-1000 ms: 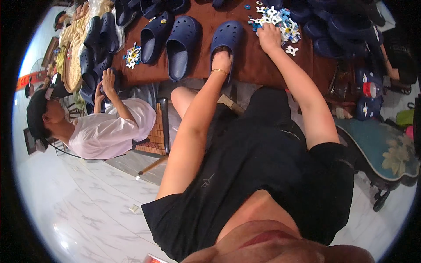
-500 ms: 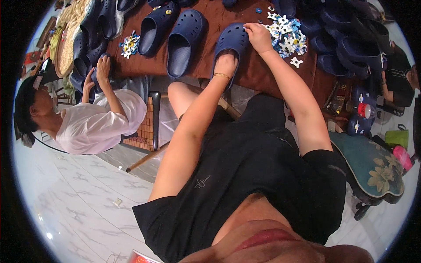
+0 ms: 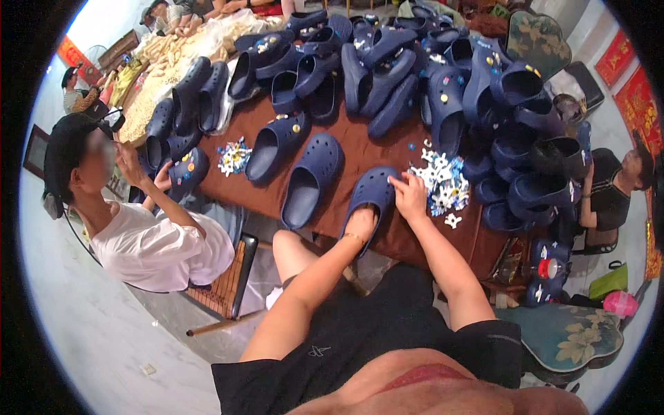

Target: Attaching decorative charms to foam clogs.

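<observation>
The right hand has left the charm pile and now seemingly presses the clog.

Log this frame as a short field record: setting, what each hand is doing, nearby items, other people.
setting: brown table crowded with navy clogs
left hand: grips the heel end of a navy clog at the table's near edge
right hand: fingers pressed on that clog's top
nearby: pile of small blue and white charms just right of the right hand
others: person in a white shirt seated at left, handling another clog
</observation>
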A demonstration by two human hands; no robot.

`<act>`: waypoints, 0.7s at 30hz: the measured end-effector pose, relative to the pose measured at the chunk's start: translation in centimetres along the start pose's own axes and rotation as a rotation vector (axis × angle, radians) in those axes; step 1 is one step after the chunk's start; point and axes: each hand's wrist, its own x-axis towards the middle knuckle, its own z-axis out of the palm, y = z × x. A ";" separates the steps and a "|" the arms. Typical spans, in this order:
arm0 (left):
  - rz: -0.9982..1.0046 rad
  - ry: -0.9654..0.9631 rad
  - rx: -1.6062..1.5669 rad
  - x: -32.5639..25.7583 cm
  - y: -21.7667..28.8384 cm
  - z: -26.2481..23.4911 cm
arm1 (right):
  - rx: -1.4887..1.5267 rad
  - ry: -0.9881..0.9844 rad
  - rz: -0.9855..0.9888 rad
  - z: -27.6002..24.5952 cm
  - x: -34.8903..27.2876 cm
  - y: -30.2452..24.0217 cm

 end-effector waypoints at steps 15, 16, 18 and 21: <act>0.095 0.059 0.062 2.6 -0.2 -0.1 | 0.001 -0.027 0.455 -1.2 8.5 9.9; 0.082 0.063 0.064 2.5 -0.5 -0.2 | 0.011 -0.031 0.449 -0.8 8.4 9.1; 0.024 0.037 0.091 1.8 -0.5 -0.7 | -0.285 -0.155 0.274 -0.6 8.9 7.3; 0.015 0.067 0.096 1.1 -1.1 0.3 | -0.407 -0.126 0.041 1.5 8.5 6.6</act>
